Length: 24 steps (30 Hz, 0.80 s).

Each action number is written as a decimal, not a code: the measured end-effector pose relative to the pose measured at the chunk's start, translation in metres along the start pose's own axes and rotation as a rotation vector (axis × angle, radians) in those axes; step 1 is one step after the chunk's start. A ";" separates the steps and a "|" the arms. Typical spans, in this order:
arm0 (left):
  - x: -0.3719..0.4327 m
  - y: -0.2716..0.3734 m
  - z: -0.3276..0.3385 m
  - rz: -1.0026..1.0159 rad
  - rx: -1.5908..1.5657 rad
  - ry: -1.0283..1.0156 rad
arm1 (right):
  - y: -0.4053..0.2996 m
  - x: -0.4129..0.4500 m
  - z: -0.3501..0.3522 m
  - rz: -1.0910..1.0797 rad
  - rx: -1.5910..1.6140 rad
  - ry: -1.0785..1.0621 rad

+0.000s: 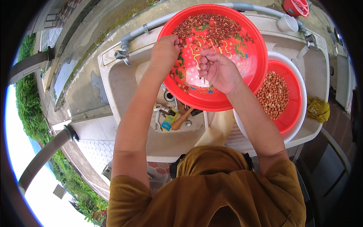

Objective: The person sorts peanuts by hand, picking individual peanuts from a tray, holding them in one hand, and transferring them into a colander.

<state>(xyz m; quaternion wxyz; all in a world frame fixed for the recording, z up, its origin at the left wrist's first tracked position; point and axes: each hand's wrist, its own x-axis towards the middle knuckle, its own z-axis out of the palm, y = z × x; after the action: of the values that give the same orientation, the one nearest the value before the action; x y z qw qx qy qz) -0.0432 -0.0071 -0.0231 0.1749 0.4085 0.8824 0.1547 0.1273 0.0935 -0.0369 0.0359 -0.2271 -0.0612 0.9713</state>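
Note:
A round red plastic tray [195,103] with a flower and fruit print rests over the sink in front of me. Small reddish-brown peanuts [210,25] cover its far side, and a few more peanuts [181,87] lie along its near left edge. At the tray's left side, my left hand [167,48] has its fingers curled down by the peanuts; its fingertips are partly hidden. My right hand [219,69] is above the tray's middle, palm turned up and fingers curled around a few small brown pieces. A red strainer basket [295,88] of larger peanuts [272,95] sits inside a white basin [303,102] at right.
The double sink [124,85] holds a wooden-handled tool [181,119], a yellow-blue packet [170,120] and other utensils. Taps stand at left [122,55] and right [310,41]. A white cup [287,23] is on the back ledge; a yellow cloth [318,109] lies at right.

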 end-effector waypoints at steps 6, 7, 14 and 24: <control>-0.030 0.028 -0.018 -0.196 -0.854 -0.135 | 0.002 -0.006 0.027 -0.022 -0.098 0.207; -0.038 0.039 -0.019 -0.165 -1.131 -0.234 | 0.002 -0.005 0.028 -0.021 -0.095 0.209; -0.009 0.013 0.000 0.005 -0.165 0.119 | 0.005 -0.005 0.005 0.012 -0.119 0.175; 0.001 0.025 0.002 -0.116 -0.217 0.032 | 0.004 -0.008 0.011 -0.024 -0.114 0.172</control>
<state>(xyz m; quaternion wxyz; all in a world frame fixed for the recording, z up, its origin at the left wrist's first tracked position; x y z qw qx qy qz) -0.0264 0.0094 -0.0144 0.2128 0.3331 0.8852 0.2453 0.1296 0.0880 -0.0245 0.0397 -0.3108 -0.1158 0.9426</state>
